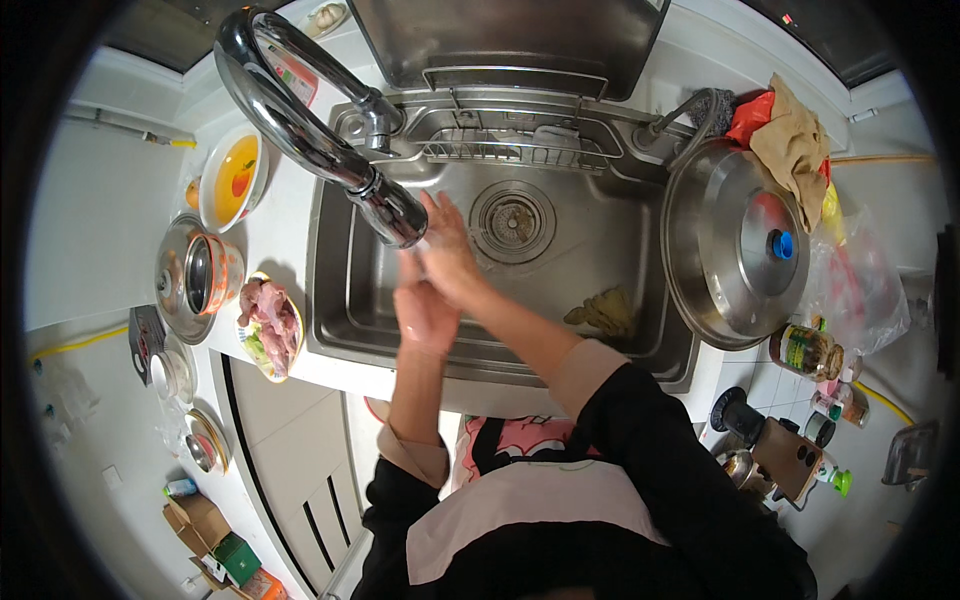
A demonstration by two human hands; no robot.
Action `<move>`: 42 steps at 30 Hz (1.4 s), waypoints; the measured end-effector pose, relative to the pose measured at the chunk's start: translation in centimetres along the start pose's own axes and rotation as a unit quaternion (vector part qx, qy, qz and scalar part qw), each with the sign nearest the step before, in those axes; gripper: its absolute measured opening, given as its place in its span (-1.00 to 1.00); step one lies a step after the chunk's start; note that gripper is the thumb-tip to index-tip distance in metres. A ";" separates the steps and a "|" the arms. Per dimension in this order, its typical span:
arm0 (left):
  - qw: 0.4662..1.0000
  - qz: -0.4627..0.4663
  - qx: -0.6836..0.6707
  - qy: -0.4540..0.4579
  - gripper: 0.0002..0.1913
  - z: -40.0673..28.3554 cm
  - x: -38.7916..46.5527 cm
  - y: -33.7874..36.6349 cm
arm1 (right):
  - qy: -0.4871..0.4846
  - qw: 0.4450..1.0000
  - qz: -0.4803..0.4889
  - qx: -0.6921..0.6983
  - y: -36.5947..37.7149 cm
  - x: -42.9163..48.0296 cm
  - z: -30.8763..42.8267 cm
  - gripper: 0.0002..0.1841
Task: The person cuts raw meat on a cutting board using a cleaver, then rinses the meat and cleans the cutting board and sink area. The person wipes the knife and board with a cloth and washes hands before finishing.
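My left hand (426, 315) and my right hand (448, 255) touch each other under the spout of a chrome gooseneck faucet (386, 210). Both look wet, and I see nothing held in either. The right hand's fingers stretch past the spout, while its palm lies over part of the left hand. Some of the left fingers are hidden by the right hand and the faucet head. Below them is a stainless steel sink (480, 300) with a round drain strainer (513, 223). A crumpled yellowish-green piece (602, 311), possibly a cloth or peel, lies at the basin's lower right.
Left of the sink, a plate of raw meat (270, 322) sits near the counter edge, with a white bowl (234, 178) and pots behind. A large domed steel lid (739, 244) overlaps the sink's right rim. A wire rack (517, 150) spans the back.
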State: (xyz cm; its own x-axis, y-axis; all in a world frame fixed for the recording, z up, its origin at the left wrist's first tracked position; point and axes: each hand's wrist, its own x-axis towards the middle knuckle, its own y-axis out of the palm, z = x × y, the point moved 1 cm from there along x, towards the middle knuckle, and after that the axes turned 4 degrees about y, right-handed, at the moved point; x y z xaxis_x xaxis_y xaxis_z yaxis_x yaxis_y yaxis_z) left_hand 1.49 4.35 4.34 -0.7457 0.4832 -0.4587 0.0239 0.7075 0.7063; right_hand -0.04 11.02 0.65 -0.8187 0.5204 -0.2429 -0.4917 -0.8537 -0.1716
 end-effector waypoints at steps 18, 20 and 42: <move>0.982 -0.036 0.156 0.105 -0.60 -2.6 3.5 -2.3 | 0.226 0.764 0.116 0.593 1.3 0.0 -1.0 -0.54; 0.952 -0.017 0.263 0.157 -0.68 -4.9 6.4 -4.5 | 0.226 0.717 0.137 0.646 0.9 0.9 -3.0 -0.64; 0.889 0.208 0.406 0.033 -0.78 -8.8 15.7 -4.7 | 0.341 0.877 -0.075 0.330 -6.3 2.3 -3.1 -0.40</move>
State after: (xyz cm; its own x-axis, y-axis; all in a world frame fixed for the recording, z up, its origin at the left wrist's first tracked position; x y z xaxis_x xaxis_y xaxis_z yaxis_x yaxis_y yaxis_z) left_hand -16.14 4.05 -1.46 -0.5967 0.7781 -0.1963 0.7601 0.6265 0.1724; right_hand 2.11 17.66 -1.79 -0.4725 0.3277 -0.8181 -0.8281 -0.4828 0.2849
